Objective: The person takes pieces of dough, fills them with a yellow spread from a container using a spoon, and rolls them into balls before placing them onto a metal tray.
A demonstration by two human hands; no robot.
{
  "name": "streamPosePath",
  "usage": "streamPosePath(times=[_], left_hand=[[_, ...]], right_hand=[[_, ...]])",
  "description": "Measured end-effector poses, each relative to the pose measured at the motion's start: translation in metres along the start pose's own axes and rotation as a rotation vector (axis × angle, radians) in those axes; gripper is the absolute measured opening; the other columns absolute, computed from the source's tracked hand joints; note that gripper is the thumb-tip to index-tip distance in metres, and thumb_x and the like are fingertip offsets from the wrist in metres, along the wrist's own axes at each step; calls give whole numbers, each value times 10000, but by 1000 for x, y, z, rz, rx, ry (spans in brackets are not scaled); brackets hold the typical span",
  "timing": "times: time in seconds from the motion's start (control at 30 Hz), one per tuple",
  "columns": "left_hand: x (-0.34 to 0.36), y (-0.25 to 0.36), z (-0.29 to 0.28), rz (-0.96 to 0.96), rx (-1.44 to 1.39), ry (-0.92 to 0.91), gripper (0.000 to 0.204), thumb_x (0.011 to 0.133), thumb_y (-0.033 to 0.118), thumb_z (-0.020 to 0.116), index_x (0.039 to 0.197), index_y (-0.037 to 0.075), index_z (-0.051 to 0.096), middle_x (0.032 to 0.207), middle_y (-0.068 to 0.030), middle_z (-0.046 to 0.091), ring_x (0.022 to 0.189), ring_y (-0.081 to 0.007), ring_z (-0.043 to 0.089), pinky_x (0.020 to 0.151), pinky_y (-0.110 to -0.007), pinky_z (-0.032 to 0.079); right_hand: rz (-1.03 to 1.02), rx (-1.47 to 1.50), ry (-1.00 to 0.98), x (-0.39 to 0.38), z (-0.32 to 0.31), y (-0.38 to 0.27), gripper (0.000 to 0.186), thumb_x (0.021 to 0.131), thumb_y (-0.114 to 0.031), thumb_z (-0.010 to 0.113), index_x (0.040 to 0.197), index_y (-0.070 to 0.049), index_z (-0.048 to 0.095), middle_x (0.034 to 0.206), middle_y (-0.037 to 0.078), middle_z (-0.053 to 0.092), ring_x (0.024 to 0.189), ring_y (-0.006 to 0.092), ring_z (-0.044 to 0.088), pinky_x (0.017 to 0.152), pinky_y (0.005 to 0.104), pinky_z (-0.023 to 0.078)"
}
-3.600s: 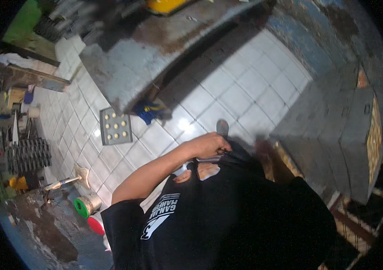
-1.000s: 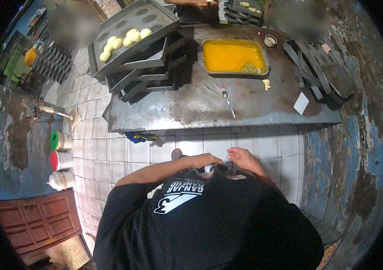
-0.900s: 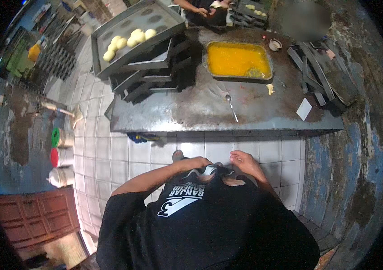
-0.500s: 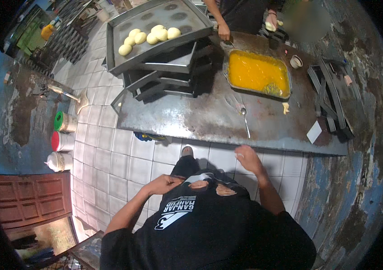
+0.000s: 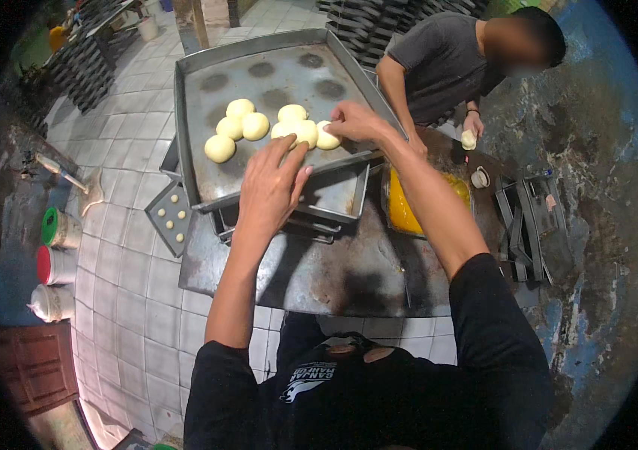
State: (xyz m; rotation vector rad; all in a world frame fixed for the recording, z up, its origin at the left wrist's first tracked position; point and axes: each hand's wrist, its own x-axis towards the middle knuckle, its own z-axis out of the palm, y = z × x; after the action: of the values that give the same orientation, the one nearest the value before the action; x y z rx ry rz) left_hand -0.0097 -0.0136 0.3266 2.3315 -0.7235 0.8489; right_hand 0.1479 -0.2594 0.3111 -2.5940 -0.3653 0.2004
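Head view: smooth, round, pale-yellow dough balls [image 5: 254, 126] clustered on a scuffed grey metal tray [image 5: 289, 73].
Left hand [image 5: 270, 178]: fingers loosely curled over the balls; cannot tell whether they hold any.
Right hand [image 5: 359, 122]: fingertips slightly parted at the outermost ball [image 5: 326, 140]; grip cannot be told.
Both hands: clear of the tray half a second ago, now over it.

Wht tiled flr [image 5: 130, 309], peeling blu wall [image 5: 600, 225], brn door [image 5: 37, 367].

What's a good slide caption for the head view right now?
Left hand and right hand at pale dough balls in the top metal tray of a stack.
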Motion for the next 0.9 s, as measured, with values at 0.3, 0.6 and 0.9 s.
streamPosePath(times=[0.3, 0.6, 0.9], left_hand=[[3, 57, 46, -490, -790, 203, 348, 1021, 180, 565, 1301, -26, 582, 1202, -152, 663, 1114, -225, 639, 894, -347, 522], [-59, 259, 135, -577, -1333, -22, 330, 1082, 335, 464, 948, 62, 593, 811, 14, 589, 713, -57, 533, 616, -236, 424], [-167, 349, 167, -799, -1214, -341, 456, 1044, 355, 518, 1367, 33, 502, 964, -61, 631, 829, -120, 581, 716, -238, 470]], right_hand=[[-100, 550, 397, -156, -56, -41, 412, 842, -87, 726, 1214, 15, 582, 998, 50, 617, 873, 126, 612, 767, 259, 517], [-6, 467, 762, -386, 37, 12, 282, 899, -128, 711, 1136, 21, 671, 1094, 109, 655, 980, 195, 641, 860, 330, 519], [135, 1376, 705, -536, 90, 70, 328, 973, -112, 653, 1257, 39, 590, 1078, 52, 697, 965, 97, 638, 888, 254, 486]])
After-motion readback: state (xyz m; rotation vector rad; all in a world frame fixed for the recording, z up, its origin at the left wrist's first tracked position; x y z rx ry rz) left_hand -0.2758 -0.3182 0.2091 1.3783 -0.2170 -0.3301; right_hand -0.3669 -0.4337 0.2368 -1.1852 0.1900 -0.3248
